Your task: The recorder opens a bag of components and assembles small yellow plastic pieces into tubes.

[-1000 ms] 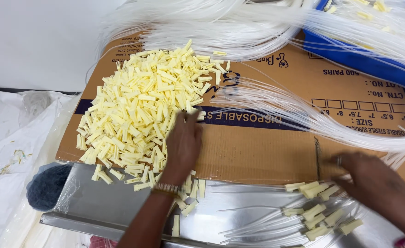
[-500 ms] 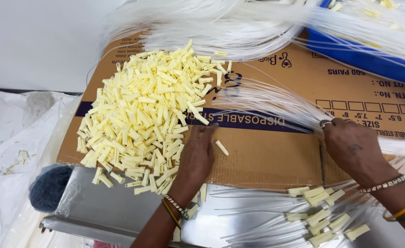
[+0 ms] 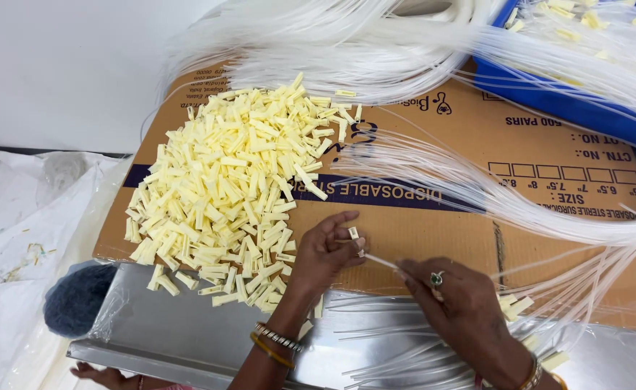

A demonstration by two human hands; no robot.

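Beside the yellow clip pile [image 3: 231, 195], left hand [image 3: 323, 253] pinches a clip [image 3: 353, 233]; right hand [image 3: 455, 303] pinches a clear tube [image 3: 380, 261].

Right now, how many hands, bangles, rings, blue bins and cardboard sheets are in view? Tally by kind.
Hands: 2, left hand and right hand
Wrist bangles, left arm: 2
Rings: 1
Blue bins: 1
Cardboard sheets: 1
Total: 7

A small pale yellow plastic clip [image 3: 353, 233] sits upright, near and centre, meeting the tip of a thin clear tube [image 3: 381, 261] that slants rightward, just right of the yellow clip pile [image 3: 235, 191].
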